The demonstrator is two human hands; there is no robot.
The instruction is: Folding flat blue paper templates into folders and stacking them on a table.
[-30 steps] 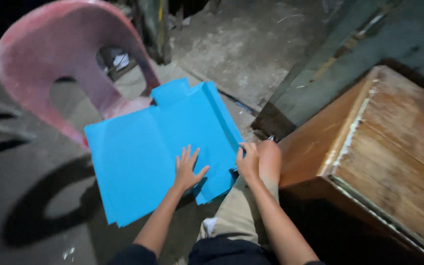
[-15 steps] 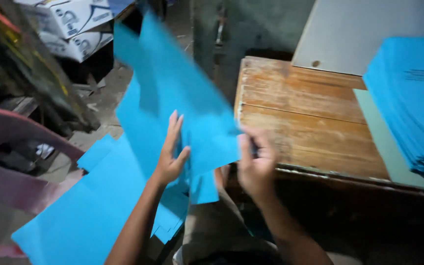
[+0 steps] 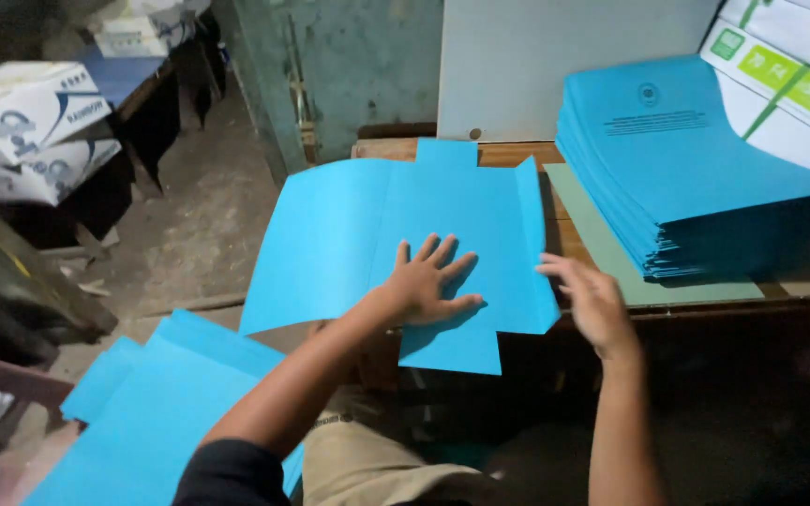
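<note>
Blue card sheet (image 3: 367, 225) lies unfolded across your wooden table (image 3: 555, 155). Your left hand (image 3: 428, 286) presses it, fingers spread flat. Your right hand (image 3: 592, 300) hovers open at its edge, holding nothing

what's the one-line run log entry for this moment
left hand flat on blue card sheet | right hand open at sheet's right edge | sheet on wooden table | blue stack right
</note>
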